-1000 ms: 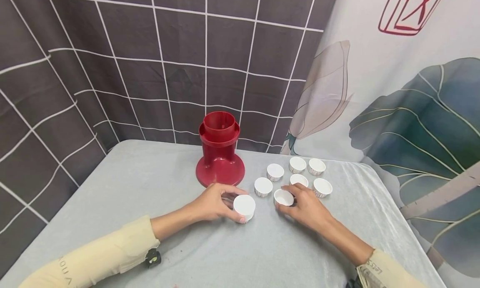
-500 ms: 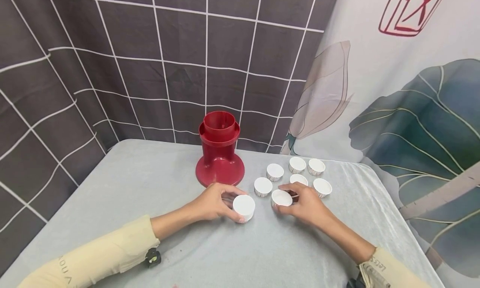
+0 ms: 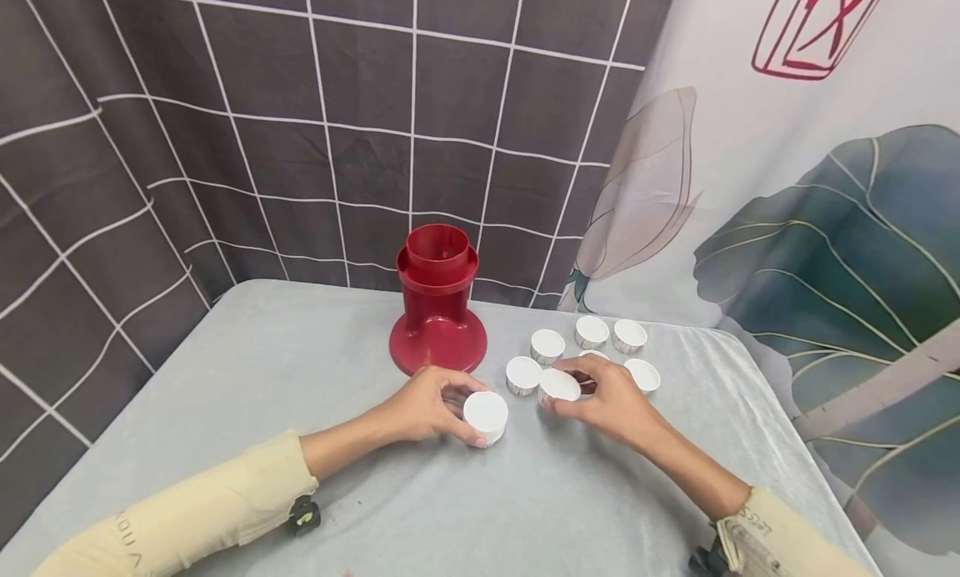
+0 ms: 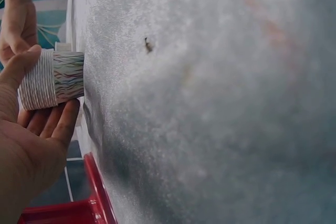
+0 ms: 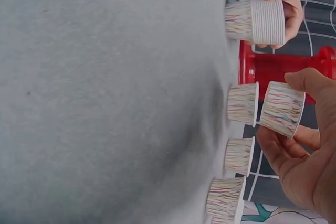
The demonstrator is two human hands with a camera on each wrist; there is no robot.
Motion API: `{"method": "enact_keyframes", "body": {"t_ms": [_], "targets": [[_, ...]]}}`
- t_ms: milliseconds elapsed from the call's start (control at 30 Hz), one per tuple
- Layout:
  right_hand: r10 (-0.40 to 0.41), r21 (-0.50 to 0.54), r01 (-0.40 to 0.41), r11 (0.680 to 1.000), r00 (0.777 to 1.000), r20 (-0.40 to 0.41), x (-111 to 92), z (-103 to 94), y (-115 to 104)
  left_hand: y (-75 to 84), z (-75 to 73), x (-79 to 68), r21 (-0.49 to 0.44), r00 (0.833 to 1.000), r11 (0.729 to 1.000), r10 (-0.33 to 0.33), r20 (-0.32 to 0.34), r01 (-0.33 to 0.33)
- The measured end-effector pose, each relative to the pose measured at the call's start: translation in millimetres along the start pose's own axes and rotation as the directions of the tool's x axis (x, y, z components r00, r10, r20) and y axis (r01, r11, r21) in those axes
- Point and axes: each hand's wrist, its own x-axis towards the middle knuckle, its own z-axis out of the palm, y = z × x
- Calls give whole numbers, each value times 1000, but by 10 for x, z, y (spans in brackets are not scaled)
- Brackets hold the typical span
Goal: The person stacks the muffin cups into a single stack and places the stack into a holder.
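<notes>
My left hand (image 3: 433,406) grips a stack of white paper baking cups (image 4: 47,81) between thumb and fingers. The stack stands upright on the cloth; its many rims show as ridges, with the lowest cup's streaky coloured pattern beneath. My right hand (image 3: 609,400) pinches a single paper baking cup (image 5: 282,108) by its side. In the right wrist view this cup is raised above the rims of the standing cups and slightly tilted. Close by stand several loose paper baking cups (image 3: 523,375) with their openings up, one partly hidden behind the right hand.
A red plastic stand (image 3: 438,335) with a wide round base and a tube-shaped top is behind the left hand. Pale grey cloth (image 3: 420,510) covers the table. Behind it hang a dark grid-patterned curtain (image 3: 360,77) and a leaf-printed one (image 3: 795,252).
My right hand has lifted the single cup and carried it slightly left, towards the stack. The left hand and its stack have stayed almost in place.
</notes>
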Motion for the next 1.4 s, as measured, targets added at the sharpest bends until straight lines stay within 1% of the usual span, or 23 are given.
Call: {"method": "enact_keyframes", "body": {"t_ms": [133,300,600,733,967,1133,1267,1400], "targets": [[1,20,-1,1000,1000,1,22,13,-39,11,-8,6,3,1000,1000,5,1,-5],[-21,28,21,999,1000,0,58,26,-102,25,-6,6,-1,1000,1000,11,9,-11],[-14,-2,14,1000,1000,12,116,68,-238,4,-2,12,-7,1000,1000,13,14,-13],[-48,16,48,999,999,18,155,83,-299,3,-10,18,-17,1000,1000,11,18,-11],[-95,51,93,994,995,41,200,128,-420,15,-12,26,2,1000,1000,17,19,-17],[-141,68,139,988,989,39,217,175,-475,19,-10,23,2,1000,1000,21,20,-21],[-158,85,154,984,987,39,221,214,-488,18,-10,25,1,999,1000,24,21,-24],[-165,102,159,982,985,44,231,255,-513,13,-14,26,32,1000,999,17,13,-18]]}}
